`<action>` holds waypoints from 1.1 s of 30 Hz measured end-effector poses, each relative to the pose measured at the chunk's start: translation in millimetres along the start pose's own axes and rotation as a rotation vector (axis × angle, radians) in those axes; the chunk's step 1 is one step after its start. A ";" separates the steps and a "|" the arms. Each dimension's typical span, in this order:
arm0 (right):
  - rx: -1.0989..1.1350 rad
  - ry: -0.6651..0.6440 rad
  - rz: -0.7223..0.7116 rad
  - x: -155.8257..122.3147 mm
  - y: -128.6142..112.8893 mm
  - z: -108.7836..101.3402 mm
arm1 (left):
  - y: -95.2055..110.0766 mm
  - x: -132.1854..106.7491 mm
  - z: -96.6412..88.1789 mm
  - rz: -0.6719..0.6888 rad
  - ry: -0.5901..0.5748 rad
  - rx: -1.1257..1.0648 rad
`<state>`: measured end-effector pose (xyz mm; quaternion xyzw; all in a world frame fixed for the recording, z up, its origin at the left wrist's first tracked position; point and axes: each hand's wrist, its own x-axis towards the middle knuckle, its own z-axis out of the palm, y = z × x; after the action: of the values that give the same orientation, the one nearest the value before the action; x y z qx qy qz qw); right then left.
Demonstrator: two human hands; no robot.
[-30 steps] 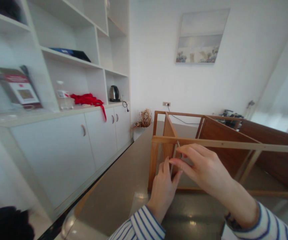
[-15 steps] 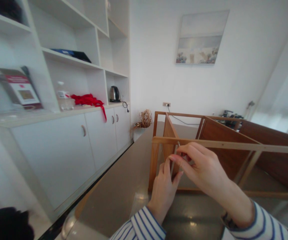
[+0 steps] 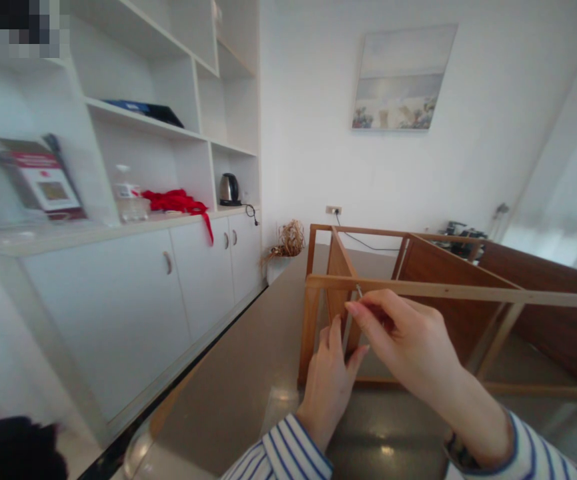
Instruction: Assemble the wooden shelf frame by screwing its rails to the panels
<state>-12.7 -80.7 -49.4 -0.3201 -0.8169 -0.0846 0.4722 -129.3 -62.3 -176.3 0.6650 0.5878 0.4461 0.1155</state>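
A brown wooden shelf frame [image 3: 403, 288] lies on its side, with panels set between its rails. My left hand [image 3: 327, 379] grips the edge of the end shelf board [image 3: 341, 260], fingers on one side and thumb on the other. Just under the near rail, my right hand [image 3: 408, 337] pinches a small thin metal piece [image 3: 359, 291], its tip up against the joint of rail and board. Most of that piece is hidden by the fingers, so I cannot tell whether it is a screw or a hex key.
The frame rests on a grey table [image 3: 238, 360]. White cabinets [image 3: 113, 313] stand to the left, their shelves holding a kettle [image 3: 229, 189], a red cloth [image 3: 175, 200] and a plastic bottle [image 3: 129, 197]. A dried plant [image 3: 288, 240] stands beyond the table.
My right hand has shifted slightly right and down, its fingertips now apart from my left fingers. My left hand stays at the board.
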 end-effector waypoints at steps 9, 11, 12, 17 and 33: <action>0.196 -0.011 0.215 0.8 0.8 -4.4 | 2.7 0.4 -2.5 -0.027 0.003 0.002; 0.272 -0.024 0.269 0.4 1.5 -3.8 | 2.0 -0.3 -1.9 -0.028 0.009 0.007; 0.309 -0.032 0.295 0.2 2.0 -3.5 | 1.6 -0.7 -1.6 -0.026 0.010 0.009; 0.486 -0.070 0.370 -0.6 3.3 -4.6 | -0.3 -1.0 -0.1 -0.009 0.026 0.010; 0.219 -0.180 0.090 -8.6 12.8 -13.5 | -2.6 0.5 2.3 0.008 0.039 0.011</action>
<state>7.7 -80.5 -51.2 -0.3090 -0.8453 0.0554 0.4324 -129.4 -60.3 -179.1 0.6592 0.5896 0.4561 0.0988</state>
